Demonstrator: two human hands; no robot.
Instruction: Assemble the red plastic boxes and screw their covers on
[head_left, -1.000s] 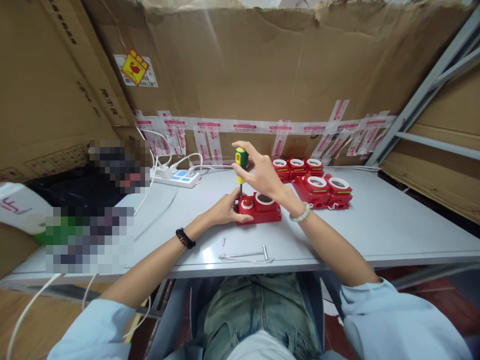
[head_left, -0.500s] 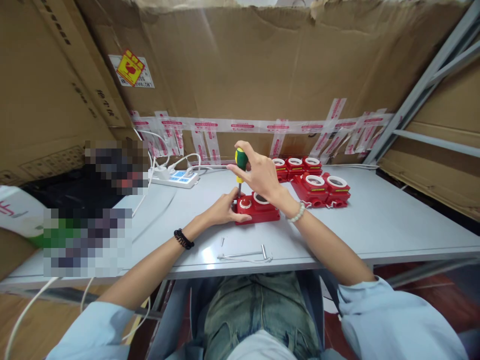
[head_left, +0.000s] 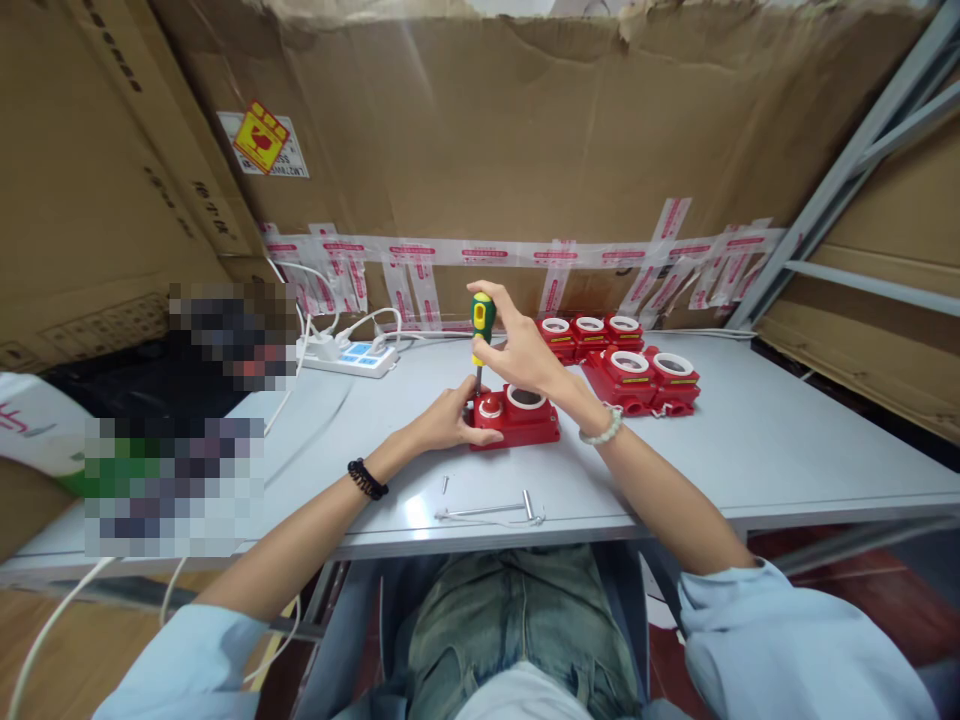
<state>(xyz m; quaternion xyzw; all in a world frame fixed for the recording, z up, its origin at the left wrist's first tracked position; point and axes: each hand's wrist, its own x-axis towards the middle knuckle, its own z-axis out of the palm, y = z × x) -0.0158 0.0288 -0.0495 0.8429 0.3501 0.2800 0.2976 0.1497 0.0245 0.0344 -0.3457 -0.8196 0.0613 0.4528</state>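
My right hand (head_left: 517,340) grips a green and yellow screwdriver (head_left: 482,320), held upright with its shaft pointing down. The tip meets the left end of a red box (head_left: 517,432) that has a round red button and a white-ringed window on top. Around that left end, my left hand (head_left: 446,415) is closed, thumb along the front face. What lies right under the tip is hidden by fingers. Nearer the table's front edge are a small screw (head_left: 445,484) and a T-shaped metal rod (head_left: 487,508) with a thin cord.
More red boxes with white-ringed windows (head_left: 628,366) stand at right and in a back row (head_left: 590,328). A white power strip (head_left: 352,356) with plugs and cables sits at back left. Large cardboard (head_left: 480,130) walls the table (head_left: 787,440) behind.
My right hand has shifted its fingers around the screwdriver handle, the thumb now lying across it. The screwdriver stays upright over the box, and my left hand keeps its place.
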